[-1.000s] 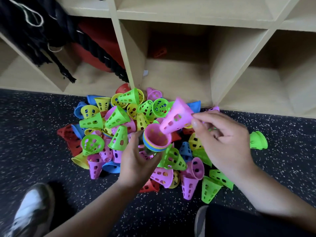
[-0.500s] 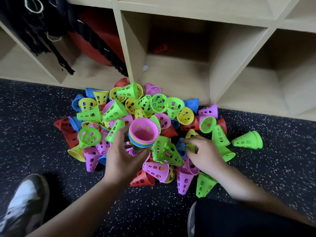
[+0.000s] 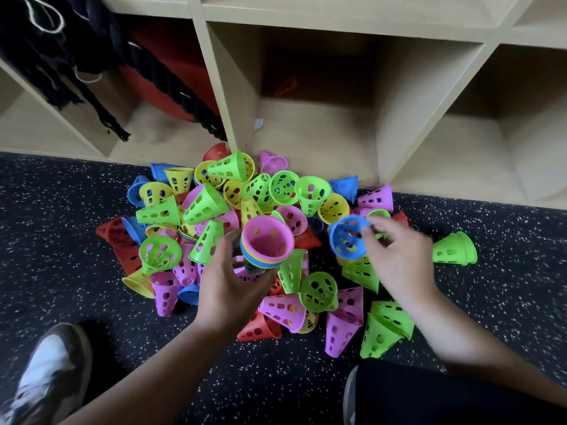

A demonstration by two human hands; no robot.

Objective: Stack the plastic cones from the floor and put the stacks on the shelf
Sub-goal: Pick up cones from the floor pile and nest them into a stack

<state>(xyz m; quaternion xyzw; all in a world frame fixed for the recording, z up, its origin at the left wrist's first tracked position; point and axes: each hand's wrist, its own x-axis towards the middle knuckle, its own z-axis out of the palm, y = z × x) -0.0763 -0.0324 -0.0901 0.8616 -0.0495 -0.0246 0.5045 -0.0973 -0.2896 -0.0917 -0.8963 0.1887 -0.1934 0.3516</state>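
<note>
From my head camera: my left hand (image 3: 227, 289) grips the stack (image 3: 267, 243), mouth up, with the pink cone I dropped in a second ago now seated on top. My right hand (image 3: 399, 262), which was down in the pile (image 3: 202, 207) half a second ago, has come up pinching a blue cone (image 3: 346, 237) by its rim, just right of the stack and slightly blurred. I judge the blue one goes in next. Most cones are loose on the floor (image 3: 61, 240), and the shelf (image 3: 306, 139) holds no stack yet.
</note>
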